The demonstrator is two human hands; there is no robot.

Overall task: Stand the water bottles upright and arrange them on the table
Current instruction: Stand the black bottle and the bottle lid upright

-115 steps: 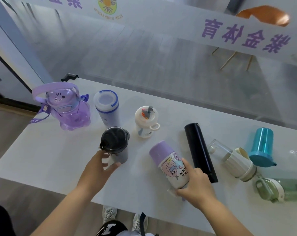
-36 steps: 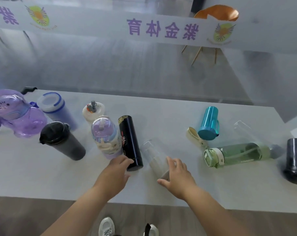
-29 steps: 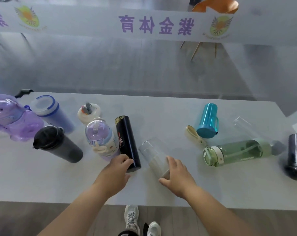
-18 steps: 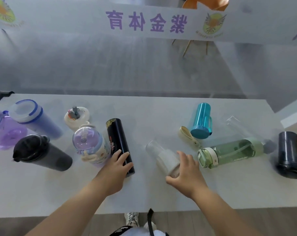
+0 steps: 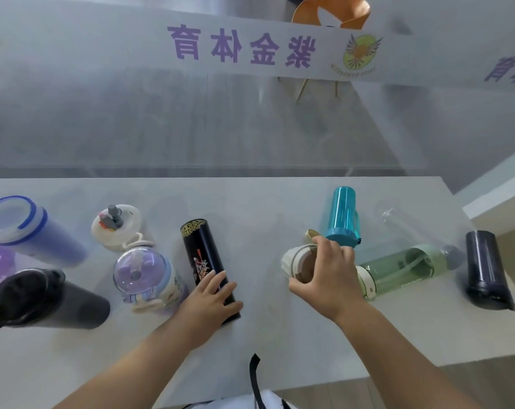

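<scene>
From the left we see a dark tumbler [image 5: 48, 299] and a purple-domed bottle [image 5: 145, 278] upright on the table [image 5: 265, 208]. Our left hand [image 5: 210, 302] rests open-fingered on the black flask [image 5: 206, 261]. Our right hand [image 5: 327, 276] is closed around the cream-lidded bottle [image 5: 294, 261], crowded by the teal bottle [image 5: 342, 215] and the lying green bottle [image 5: 403, 268].

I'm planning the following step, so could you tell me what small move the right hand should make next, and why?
Probably set the white-lidded clear bottle down upright beside the black patterned flask: the right hand grips it by the lid, and the left hand only steadies the flask.
</scene>
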